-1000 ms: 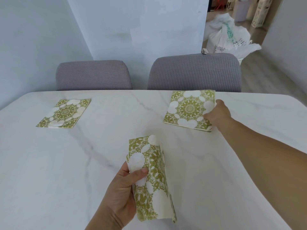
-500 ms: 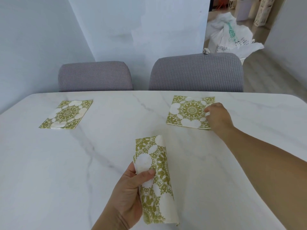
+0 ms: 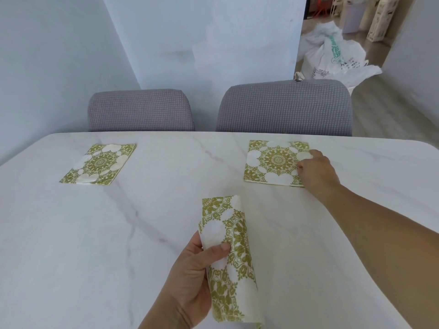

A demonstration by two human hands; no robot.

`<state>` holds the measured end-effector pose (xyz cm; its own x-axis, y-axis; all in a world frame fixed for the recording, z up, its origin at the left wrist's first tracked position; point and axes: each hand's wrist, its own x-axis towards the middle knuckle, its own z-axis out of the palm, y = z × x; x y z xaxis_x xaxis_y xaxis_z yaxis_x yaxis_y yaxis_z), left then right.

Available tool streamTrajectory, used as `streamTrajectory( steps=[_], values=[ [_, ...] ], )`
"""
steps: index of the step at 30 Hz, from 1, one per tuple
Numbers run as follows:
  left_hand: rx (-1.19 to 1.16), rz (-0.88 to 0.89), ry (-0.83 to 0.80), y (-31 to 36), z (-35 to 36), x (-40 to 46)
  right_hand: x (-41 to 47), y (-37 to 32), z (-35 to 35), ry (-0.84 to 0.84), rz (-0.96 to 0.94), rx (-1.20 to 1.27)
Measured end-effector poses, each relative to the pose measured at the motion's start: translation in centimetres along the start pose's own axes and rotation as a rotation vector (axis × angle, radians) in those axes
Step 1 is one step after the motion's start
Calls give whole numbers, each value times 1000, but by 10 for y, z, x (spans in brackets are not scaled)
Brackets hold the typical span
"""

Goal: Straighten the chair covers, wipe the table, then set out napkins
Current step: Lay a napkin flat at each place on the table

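Since a second ago: right napkin (image 3: 275,162) squared flat at table's (image 3: 71,245) 1 o'clock, right hand (image 3: 317,170) drawn back onto its right edge, fingers curled, grip unclear. Left napkin (image 3: 98,163) flat at 10 o'clock. Two grey covered chairs (image 3: 283,108) behind far edge; white bags (image 3: 332,55) beyond. Left hand (image 3: 192,271) at 6 o'clock pinches spare napkins (image 3: 231,260), thumb on top.

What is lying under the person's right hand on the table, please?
A gold-patterned napkin lies flat on the marble table; the right hand covers its right edge, so that edge is hidden.
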<state>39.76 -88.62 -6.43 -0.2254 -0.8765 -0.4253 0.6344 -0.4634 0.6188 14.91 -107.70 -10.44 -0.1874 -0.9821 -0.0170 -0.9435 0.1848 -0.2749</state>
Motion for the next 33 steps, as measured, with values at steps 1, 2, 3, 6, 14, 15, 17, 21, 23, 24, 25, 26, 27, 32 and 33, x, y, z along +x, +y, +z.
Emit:
streamTrajectory(
  steps=[1, 2, 3, 6, 14, 15, 17, 21, 23, 24, 25, 26, 27, 32, 33],
  values=[
    [9, -1, -4, 1, 1, 0, -6, 0, -1, 45, -6, -51],
    [13, -5, -14, 3, 2, -2, -14, -1, -4, 118, -19, -65],
    [15, -7, -23, 4, 3, -3, -23, -3, -6, 202, -41, -2],
    [26, 2, -45, 9, 8, -7, -67, -18, -8, 190, -58, 575],
    [152, 37, -62, 18, 40, -56, -221, -27, -32, -959, 480, 1799],
    [175, 47, -64, 20, 41, -64, -230, -24, -40, -959, 437, 1862],
    [219, 45, -60, 20, 40, -84, -254, -17, -56, -915, 353, 1931],
    [285, -13, -79, 11, 31, -123, -303, -3, -76, -772, 355, 1899],
    [289, -31, -95, 4, 22, -139, -340, -3, -82, -658, 270, 1579],
    [275, -30, -104, 2, 16, -147, -361, -1, -82, -601, 193, 1321],
    [256, -24, -112, 1, 10, -155, -384, 1, -78, -557, 108, 1052],
    [239, -17, -125, 0, 6, -163, -408, 6, -72, -544, -21, 773],
    [227, -10, -127, 0, 0, -171, -432, 13, -61, -503, -200, 453],
    [243, -7, -85, 0, -22, -200, -496, 72, -34, -307, -423, -310],
    [248, -11, -84, 0, -24, -204, -497, 87, -34, -292, -384, -328]
  ],
)
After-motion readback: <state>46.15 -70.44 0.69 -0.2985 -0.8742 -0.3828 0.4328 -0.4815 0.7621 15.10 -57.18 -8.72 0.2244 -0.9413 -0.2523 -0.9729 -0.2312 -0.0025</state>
